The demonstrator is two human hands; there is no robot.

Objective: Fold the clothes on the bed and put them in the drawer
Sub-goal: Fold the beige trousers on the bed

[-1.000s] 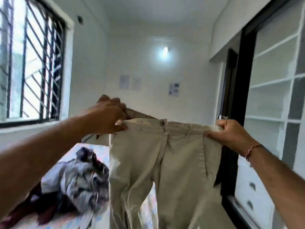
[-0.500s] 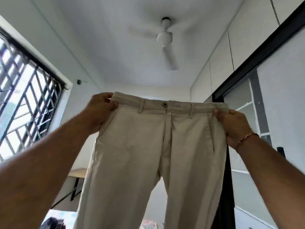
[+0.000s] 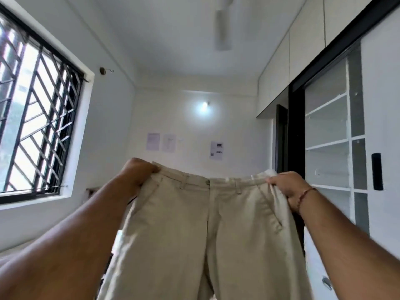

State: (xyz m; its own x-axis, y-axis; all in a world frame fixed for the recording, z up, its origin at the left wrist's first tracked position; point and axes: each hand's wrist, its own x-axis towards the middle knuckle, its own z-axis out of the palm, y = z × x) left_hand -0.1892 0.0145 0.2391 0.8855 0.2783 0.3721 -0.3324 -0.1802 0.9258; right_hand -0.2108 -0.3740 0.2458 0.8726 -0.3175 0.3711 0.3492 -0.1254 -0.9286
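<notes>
In the lower centre of the frame, the beige cotton trousers hang in the air. The left hand and the right hand each grip one end of the waistband.

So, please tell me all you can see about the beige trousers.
The beige trousers look like plain cotton, with belt loops, slanted side pockets and a button at the waistband. They hang in the air, front toward the camera, legs running below the picture. The left hand and right hand grip the waistband ends.
</notes>
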